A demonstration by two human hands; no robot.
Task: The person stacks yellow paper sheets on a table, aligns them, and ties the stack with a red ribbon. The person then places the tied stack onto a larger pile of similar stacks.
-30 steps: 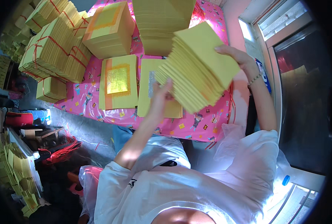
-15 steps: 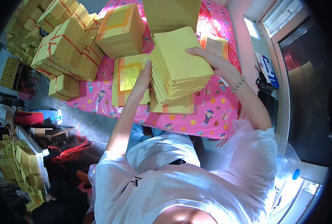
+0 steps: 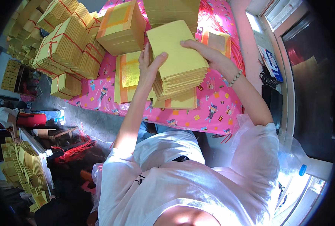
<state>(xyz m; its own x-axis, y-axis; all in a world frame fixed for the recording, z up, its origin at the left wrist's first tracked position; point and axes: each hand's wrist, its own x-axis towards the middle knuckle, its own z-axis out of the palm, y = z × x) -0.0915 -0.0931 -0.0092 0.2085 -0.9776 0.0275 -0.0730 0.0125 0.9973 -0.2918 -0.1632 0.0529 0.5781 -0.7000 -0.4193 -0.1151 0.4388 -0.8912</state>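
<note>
Between my two hands, above the table, is a thick stack of yellow paper (image 3: pixel 178 52), its layers showing along the near and left edges. My left hand (image 3: pixel 150 67) grips its left side, with the thumb on the top sheet and the fingers along the edge. My right hand (image 3: pixel 212 56) holds the far right side, thumb also on top. Beneath it lies a lower yellow stack (image 3: pixel 178 102) with an orange border. To the left is a flat yellow pile with a shiny gold square (image 3: pixel 130 75); a similar orange-bordered pile (image 3: pixel 215 40) lies at the right.
Tall yellow paper blocks (image 3: pixel 122 28) stand at the back of the pink patterned table (image 3: pixel 209 116). Bundles tied with red string (image 3: pixel 60 43) are heaped at the left. Loose red strings (image 3: pixel 231 34) lie along the right edge. Another person (image 3: pixel 9 116) is at the far left.
The stack has moved slightly away and to the left and its edges look more even. My left hand has shifted, its thumb now over the top sheet.
</note>
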